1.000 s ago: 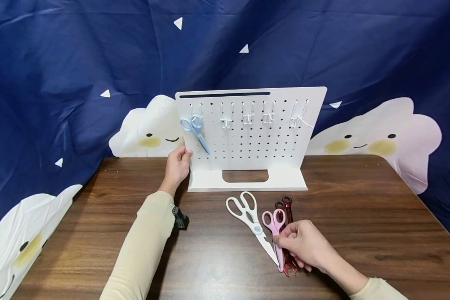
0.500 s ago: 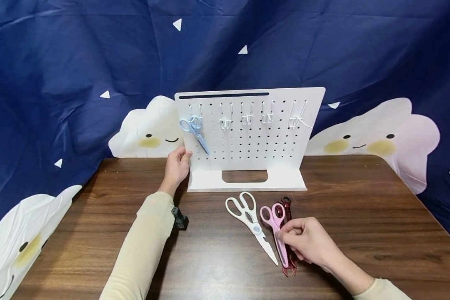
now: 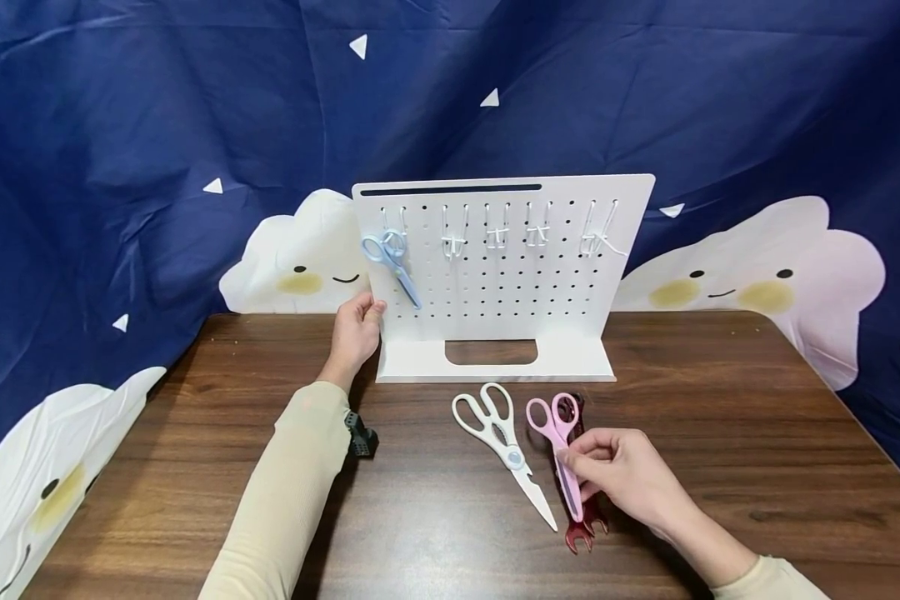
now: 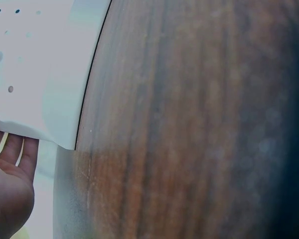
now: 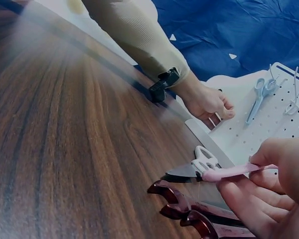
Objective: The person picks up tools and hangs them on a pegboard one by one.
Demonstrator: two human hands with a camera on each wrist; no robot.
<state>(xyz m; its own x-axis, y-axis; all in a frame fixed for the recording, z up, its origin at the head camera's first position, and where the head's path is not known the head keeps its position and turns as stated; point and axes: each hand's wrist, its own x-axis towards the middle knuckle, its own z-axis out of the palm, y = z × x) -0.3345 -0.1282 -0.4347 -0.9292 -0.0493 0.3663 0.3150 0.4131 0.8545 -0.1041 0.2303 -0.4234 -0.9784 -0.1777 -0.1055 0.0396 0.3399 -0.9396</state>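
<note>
My left hand (image 3: 357, 332) grips the left edge of a white pegboard (image 3: 450, 327). In the left wrist view its fingers (image 4: 27, 154) go behind the board's edge. Pink scissors (image 3: 551, 422) are pinched between thumb and fingers of my right hand (image 3: 630, 475), handles pointing toward the board. In the right wrist view the pink scissors (image 5: 229, 172) are lifted above dark red wrenches (image 5: 172, 198), which the scissors and hand partly cover. White kitchen scissors (image 3: 512, 456) lie on the table to the left of the pink pair. Light blue scissors (image 3: 395, 258) hang from a hook at the board's left.
Several white wire hooks (image 3: 497, 237) line the upper part of the pegboard. It stands on a brown wooden table (image 3: 435, 500). A dark blue curtain (image 3: 420, 100) with white clouds hangs behind. A small black device (image 3: 362, 435) sits at my left wrist.
My right hand has raised the pink scissors off the wrenches and shifted them slightly toward the pegboard. My left hand keeps its grip on the board, unmoved.
</note>
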